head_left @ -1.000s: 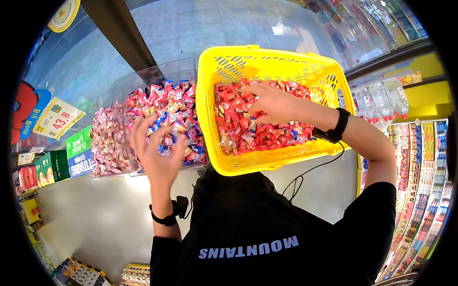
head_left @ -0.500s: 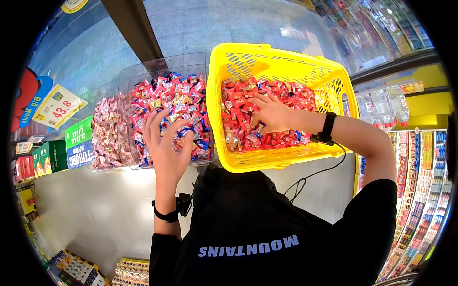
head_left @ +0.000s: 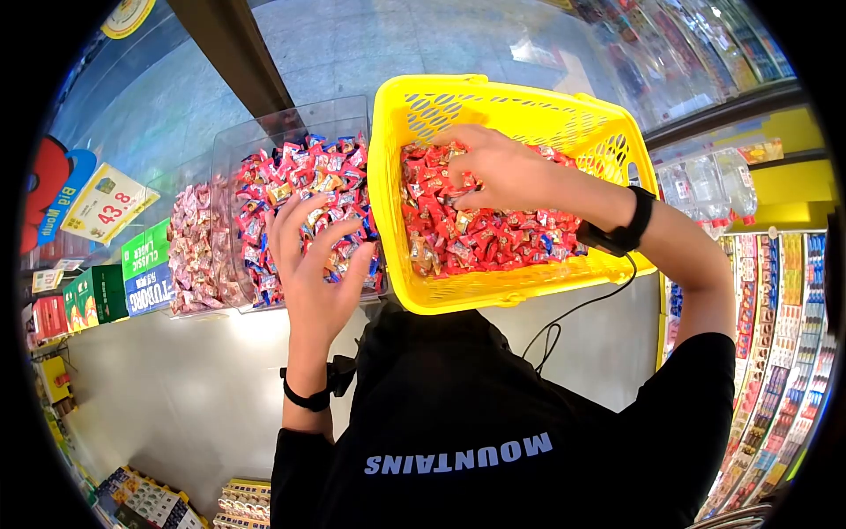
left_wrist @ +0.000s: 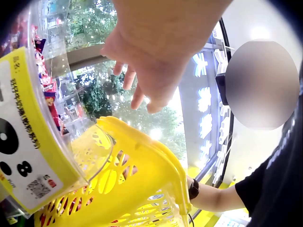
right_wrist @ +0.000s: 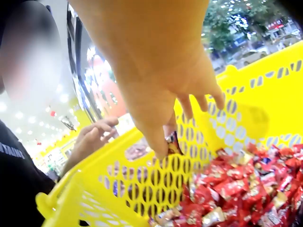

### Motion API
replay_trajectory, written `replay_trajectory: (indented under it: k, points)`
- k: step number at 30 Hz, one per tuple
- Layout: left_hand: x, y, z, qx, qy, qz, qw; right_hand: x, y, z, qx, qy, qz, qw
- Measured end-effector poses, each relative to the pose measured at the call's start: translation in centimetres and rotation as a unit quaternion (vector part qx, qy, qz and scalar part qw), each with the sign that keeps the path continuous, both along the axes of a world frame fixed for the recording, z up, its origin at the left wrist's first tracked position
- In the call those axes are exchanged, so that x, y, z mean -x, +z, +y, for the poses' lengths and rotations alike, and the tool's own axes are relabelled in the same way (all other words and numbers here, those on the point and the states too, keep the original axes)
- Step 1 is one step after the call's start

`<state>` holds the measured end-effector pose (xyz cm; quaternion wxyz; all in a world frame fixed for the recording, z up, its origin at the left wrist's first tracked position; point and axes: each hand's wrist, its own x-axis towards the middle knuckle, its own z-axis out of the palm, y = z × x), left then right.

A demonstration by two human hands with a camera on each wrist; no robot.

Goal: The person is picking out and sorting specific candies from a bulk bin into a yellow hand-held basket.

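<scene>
In the head view, a yellow shopping basket (head_left: 385,176) holds a heap of mostly red wrapped candies (head_left: 493,238). My right hand (head_left: 507,172) is over that heap inside the basket. Seen from the right wrist, its thumb and a finger pinch one small wrapped candy (right_wrist: 174,143), dark and red, above the heap. To the left of the basket is a clear plastic bin (head_left: 291,119) of red, blue and gold wrapped candies (head_left: 304,172). My left hand (head_left: 317,278) hovers over this bin, its fingers spread and holding nothing.
Pink wrapped candies (head_left: 196,238) fill another clear bin further left. A price sign (head_left: 110,203) and green and blue beer cartons (head_left: 147,264) stand beyond it. Plastic bottles (head_left: 709,187) are at the right, above shelves of packets (head_left: 767,353). A window lies behind the basket.
The right hand dipped into the heap in the basket, then rose from it with a candy. A candy at the left hand's fingers one second ago is gone; that hand stays over the bin.
</scene>
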<state>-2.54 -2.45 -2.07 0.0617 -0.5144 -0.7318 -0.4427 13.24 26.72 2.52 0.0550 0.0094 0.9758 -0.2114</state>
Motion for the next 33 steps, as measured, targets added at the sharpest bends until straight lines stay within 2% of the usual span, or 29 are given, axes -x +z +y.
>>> replay_trajectory:
  k: [5, 9, 12, 13, 16, 19, 20, 26, 29, 32, 33]
  points:
    - [-1.3, 2.5, 1.9, 0.010, -0.068, 0.040, 0.997, 0.7, 3.6, -4.9, 0.036, 0.113, 0.207, 0.971]
    - [-1.6, 2.5, 2.4, 0.012, -0.067, 0.090, 0.994, 1.3, 2.8, -5.9, 0.028, 0.140, 0.249, 0.958]
    - [-0.6, 2.0, 1.8, 0.010, -0.004, 0.115, 0.993, 1.0, 2.3, -4.8, -0.007, 0.070, 0.169, 0.983]
    - [-0.1, 1.7, 1.4, 0.009, 0.024, 0.121, 0.992, 0.8, 1.0, -3.7, 0.017, 0.054, 0.138, 0.989]
    - [2.1, -0.2, -0.5, 0.016, 0.113, 0.106, 0.988, -1.1, -4.2, -1.4, -0.153, 0.012, 0.035, 0.987]
    - [3.5, -4.2, -2.2, 0.089, 0.148, 0.088, 0.981, -2.0, -8.3, 0.1, -0.169, -0.018, -0.063, 0.983]
    - [3.6, -5.2, -2.7, 0.112, 0.158, 0.080, 0.978, -2.0, -9.3, 0.7, -0.157, -0.019, -0.057, 0.986]
    - [3.5, -5.2, -3.5, 0.119, 0.122, 0.047, 0.984, -0.6, -10.6, 0.6, -0.112, -0.072, -0.059, 0.989]
    - [3.7, -5.1, -3.1, 0.103, 0.104, 0.025, 0.989, -0.7, -11.5, 0.3, -0.165, -0.066, -0.062, 0.982]
    - [3.8, -4.3, -2.7, 0.088, 0.072, 0.023, 0.993, -0.4, -11.5, 0.6, -0.162, -0.067, -0.062, 0.983]
    - [3.7, -3.5, -2.4, 0.075, 0.063, 0.032, 0.995, 0.0, -11.1, 1.3, -0.117, -0.065, -0.068, 0.989]
